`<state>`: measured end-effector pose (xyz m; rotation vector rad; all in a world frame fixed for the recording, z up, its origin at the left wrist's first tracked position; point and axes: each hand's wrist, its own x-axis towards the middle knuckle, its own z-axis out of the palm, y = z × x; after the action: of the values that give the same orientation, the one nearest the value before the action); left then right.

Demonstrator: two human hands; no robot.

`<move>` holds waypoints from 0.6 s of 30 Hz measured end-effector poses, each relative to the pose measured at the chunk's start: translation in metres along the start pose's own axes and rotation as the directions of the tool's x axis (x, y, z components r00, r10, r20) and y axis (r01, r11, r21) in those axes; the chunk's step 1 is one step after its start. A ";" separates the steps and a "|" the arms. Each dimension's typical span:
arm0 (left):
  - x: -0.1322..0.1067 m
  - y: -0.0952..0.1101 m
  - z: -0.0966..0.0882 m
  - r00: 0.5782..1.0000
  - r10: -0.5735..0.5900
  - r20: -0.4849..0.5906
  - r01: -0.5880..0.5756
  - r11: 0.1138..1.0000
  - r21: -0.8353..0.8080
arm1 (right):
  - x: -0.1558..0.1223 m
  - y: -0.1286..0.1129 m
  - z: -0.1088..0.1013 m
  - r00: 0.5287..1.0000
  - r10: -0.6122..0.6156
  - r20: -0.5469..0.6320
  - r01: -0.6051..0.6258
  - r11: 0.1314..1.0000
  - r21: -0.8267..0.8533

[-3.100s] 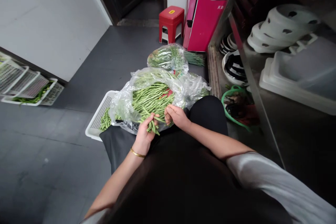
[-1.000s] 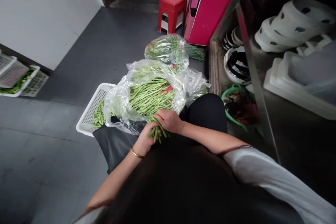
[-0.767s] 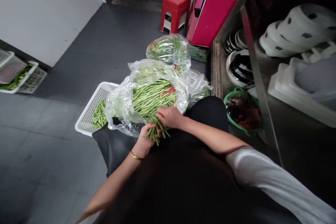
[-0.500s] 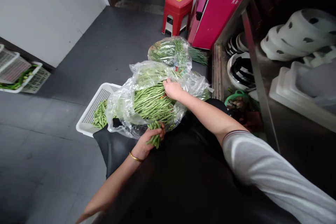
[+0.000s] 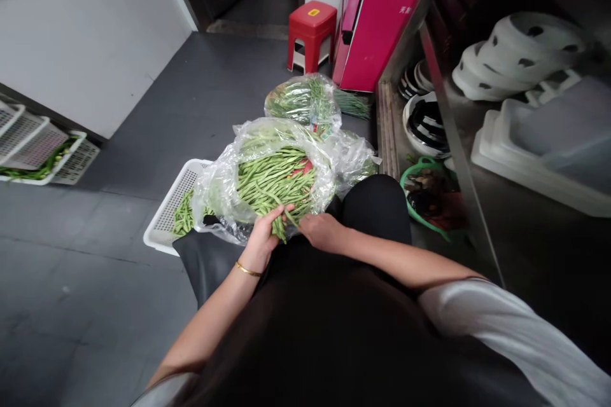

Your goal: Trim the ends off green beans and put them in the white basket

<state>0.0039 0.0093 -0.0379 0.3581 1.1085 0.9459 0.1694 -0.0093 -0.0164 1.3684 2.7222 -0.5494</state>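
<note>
Left hand closed round green beans, held by the near edge of the plastic bag; right hand curled beside one bean, grip unclear; single-bean handling judged under way, steady left hold called for

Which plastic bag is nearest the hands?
The front bag, its mouth open on green beans, beside the left hand and right hand. The rear bag and the crumpled bag on the right lie farther away.
</note>
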 end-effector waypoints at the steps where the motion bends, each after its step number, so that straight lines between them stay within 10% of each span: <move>1: -0.001 -0.001 0.001 1.000 -0.006 0.000 0.006 1.000 -0.002 | -0.005 -0.002 0.006 0.999 0.030 -0.011 -0.030 0.999 0.034; 9: -0.012 -0.003 -0.005 1.000 0.007 0.023 -0.005 0.996 -0.090 | -0.011 0.024 -0.006 0.983 0.102 -0.151 -0.013 0.864 0.503; 15: -0.019 0.000 -0.003 0.994 0.105 -0.034 -0.107 0.993 -0.056 | -0.017 0.022 -0.019 0.981 0.160 0.108 -0.183 0.596 0.782; 18: -0.020 0.001 0.000 0.988 0.153 -0.033 -0.153 0.988 -0.016 | -0.015 0.021 -0.018 0.987 0.110 0.118 -0.161 0.620 0.768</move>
<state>0.0011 -0.0063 -0.0252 0.4194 1.1121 1.0997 0.1974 -0.0034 -0.0030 1.6064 2.3353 -1.8821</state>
